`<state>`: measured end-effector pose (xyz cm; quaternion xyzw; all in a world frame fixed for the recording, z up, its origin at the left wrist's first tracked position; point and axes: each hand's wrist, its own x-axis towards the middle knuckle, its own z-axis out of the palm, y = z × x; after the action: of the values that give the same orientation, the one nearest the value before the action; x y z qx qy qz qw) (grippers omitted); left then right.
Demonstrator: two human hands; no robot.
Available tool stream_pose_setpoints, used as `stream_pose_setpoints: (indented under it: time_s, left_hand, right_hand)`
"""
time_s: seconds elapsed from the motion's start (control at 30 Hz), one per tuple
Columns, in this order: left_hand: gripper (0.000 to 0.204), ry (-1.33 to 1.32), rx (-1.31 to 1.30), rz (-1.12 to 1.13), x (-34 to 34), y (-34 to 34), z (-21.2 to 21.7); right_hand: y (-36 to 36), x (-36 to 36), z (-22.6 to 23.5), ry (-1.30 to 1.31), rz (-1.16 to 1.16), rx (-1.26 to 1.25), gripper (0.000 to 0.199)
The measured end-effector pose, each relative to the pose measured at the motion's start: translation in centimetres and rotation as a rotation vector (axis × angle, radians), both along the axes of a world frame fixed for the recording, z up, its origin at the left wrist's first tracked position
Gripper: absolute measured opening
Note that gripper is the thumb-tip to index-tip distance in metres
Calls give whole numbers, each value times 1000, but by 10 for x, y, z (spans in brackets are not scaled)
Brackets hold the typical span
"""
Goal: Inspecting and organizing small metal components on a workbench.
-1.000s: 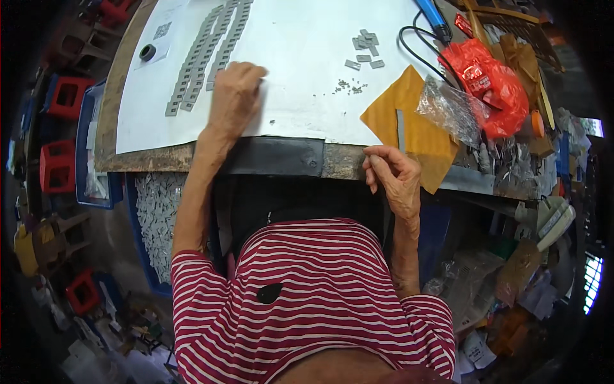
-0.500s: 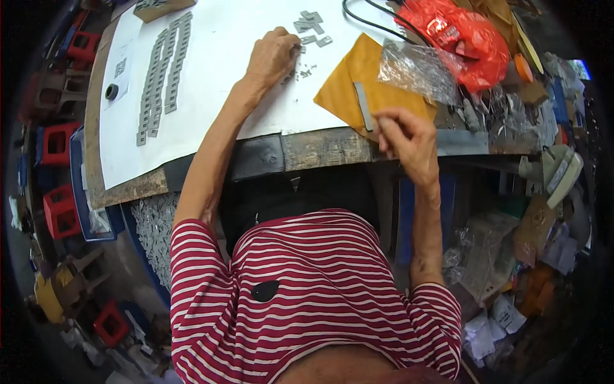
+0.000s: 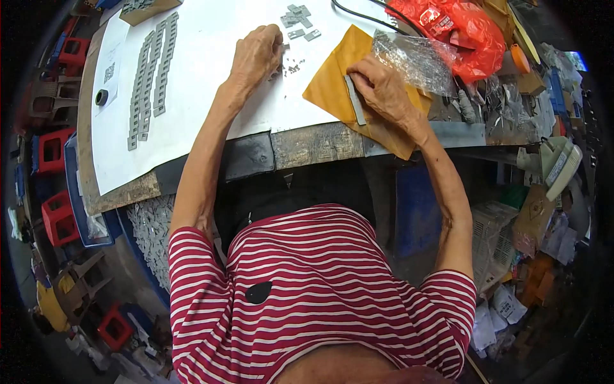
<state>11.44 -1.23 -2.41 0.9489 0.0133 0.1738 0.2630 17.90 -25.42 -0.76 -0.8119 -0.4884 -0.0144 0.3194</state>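
Note:
My left hand [image 3: 258, 56] rests on the white sheet [image 3: 211, 77] with its fingers curled together. What it pinches, if anything, is hidden behind the fingers. Tiny dark metal bits [image 3: 295, 66] lie scattered just right of it, and beyond them sits a loose heap of flat grey metal plates [image 3: 297, 15]. Over a yellow-brown paper [image 3: 329, 83] my right hand [image 3: 384, 86] is closed at the upper end of a flat grey strip [image 3: 355, 102]. The strip lies on the paper. At left, grey plates [image 3: 144, 86] line up in long rows.
A cardboard box of plates [image 3: 146, 10] stands at the far left, a black ring [image 3: 101, 97] nearer. To the right are clear plastic wrap [image 3: 416, 57], a red plastic bag [image 3: 464, 41] and a black cable [image 3: 358, 20]. Below the table's left side sits a bin of metal pieces [image 3: 153, 230].
My right hand has moved forward and left, from the strip's near end to its upper end. The left hand stays by the tiny bits. The whole view has shifted slightly.

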Motion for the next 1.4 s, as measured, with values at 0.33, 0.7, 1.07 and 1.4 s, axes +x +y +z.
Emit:
stream_pose_setpoints:
  time_s: [0.33, 0.7, 1.07, 1.4]
  left_hand:
    - [12, -130, -353, 67, -50, -23, 30]
    - [9, -36, -704, 67, -98, -44, 33]
    - [14, 41, -1040, 71, -105, -49, 34]
    - [19, 218, -1126, -14, -110, -56, 35]
  right_hand:
    - [4, 6, -4, -309, 118, -147, 6]
    - [8, 11, -4, -332, 170, -135, 6]
    - [6, 2, 9, -134, 80, -13, 5]
    - [1, -41, 36, 1375, -111, 296, 11]
